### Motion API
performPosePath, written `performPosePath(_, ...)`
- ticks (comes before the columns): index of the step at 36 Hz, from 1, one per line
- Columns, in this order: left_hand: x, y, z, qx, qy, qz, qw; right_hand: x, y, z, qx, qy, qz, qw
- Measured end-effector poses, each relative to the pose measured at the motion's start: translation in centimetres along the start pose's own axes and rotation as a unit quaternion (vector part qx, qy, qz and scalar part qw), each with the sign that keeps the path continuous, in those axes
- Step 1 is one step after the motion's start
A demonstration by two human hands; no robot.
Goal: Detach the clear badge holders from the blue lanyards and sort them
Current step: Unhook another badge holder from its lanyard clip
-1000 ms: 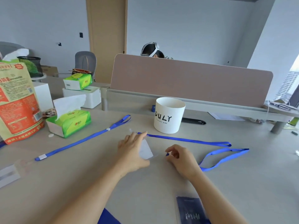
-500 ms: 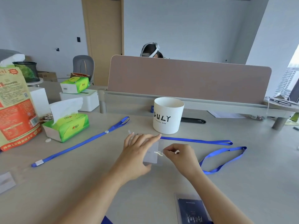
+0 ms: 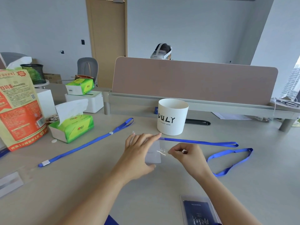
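Observation:
A clear badge holder (image 3: pixel 154 154) with a white card lies on the table in front of me. My left hand (image 3: pixel 138 151) rests on it, fingers straight, pressing it down. My right hand (image 3: pixel 185 153) pinches the small clear strap at the holder's right edge. One blue lanyard (image 3: pixel 227 157) loops away to the right behind that hand. A second blue lanyard (image 3: pixel 84 144) stretches diagonally across the left of the table. Another clear holder (image 3: pixel 9 184) lies at the far left edge, and one with a dark card (image 3: pixel 199 210) sits near the front.
A white cup marked DULY (image 3: pixel 172 116) stands just behind my hands. Green tissue packs (image 3: pixel 73 127), a white box (image 3: pixel 90 102) and an orange bag (image 3: pixel 19 109) crowd the left. A desk divider (image 3: pixel 193 82) runs along the back, a person behind it.
My left hand's fingers have spread flatter over the holder. My right hand has drawn the clear strap out from the holder's edge, and the lanyard end has come away to the right.

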State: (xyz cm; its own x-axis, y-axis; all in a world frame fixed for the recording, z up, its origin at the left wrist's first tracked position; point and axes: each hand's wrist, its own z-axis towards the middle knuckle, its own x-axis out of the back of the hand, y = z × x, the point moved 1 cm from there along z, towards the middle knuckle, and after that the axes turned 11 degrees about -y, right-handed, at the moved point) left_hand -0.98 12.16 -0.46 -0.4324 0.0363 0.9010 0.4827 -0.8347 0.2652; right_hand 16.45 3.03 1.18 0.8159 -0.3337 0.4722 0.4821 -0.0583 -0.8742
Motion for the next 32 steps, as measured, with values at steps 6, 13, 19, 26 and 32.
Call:
performPosePath(6, 0.0, 0.0, 0.0, -0.003, 0.002, -0.010, 1.000, 0.6, 0.1, -0.1, 0.002, 0.003, -0.020, 1.000)
performPosePath(13, 0.2, 0.0, -0.1, -0.009, 0.006, -0.014, 1.000, 0.7, 0.4, 0.0, 0.009, 0.001, -0.034, 0.999)
performPosePath(19, 0.0, 0.1, 0.2, -0.016, -0.009, -0.027, 0.999, 0.2, 0.4, 0.1, 0.038, -0.029, 0.007, 0.999)
performPosePath(26, 0.5, 0.7, 0.3, -0.011, -0.006, -0.124, 0.992, 0.0, 0.7, 0.1, 0.088, -0.046, -0.007, 0.995)
performPosePath(32, 1.0, 0.6, 0.5, -0.021, 0.053, -0.112, 0.992, -0.3, 0.4, -0.1, 0.138, -0.039, -0.055, 0.988)
